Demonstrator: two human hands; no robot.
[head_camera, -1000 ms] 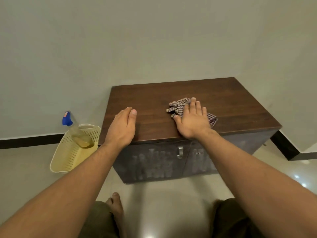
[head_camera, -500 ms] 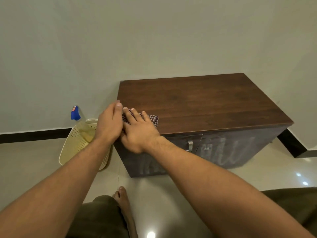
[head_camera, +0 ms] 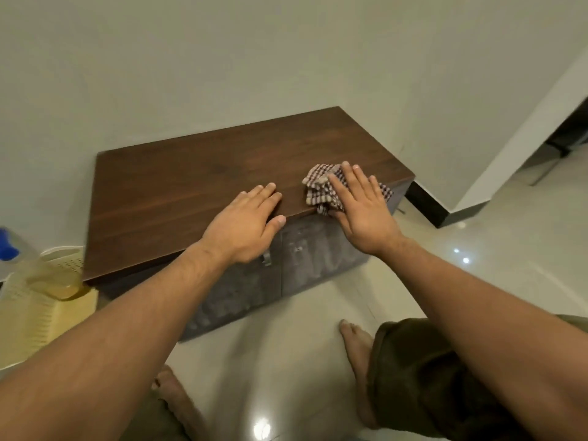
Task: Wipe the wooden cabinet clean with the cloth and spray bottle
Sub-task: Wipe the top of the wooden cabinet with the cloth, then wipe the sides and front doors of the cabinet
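Swept from the cabinet's (head_camera: 197, 186) 9 o'clock end to 3 o'clock, the right hand (head_camera: 359, 208) presses the checked cloth (head_camera: 318, 186) flat, fingers spread; left hand (head_camera: 245, 227) braces open; overlap strokes; spray bottle (head_camera: 19, 259) waits in the basket (head_camera: 28, 319).

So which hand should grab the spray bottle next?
Probably the left hand: it lies bare on the cabinet top, nearer the spray bottle in the basket. The right hand presses the cloth.
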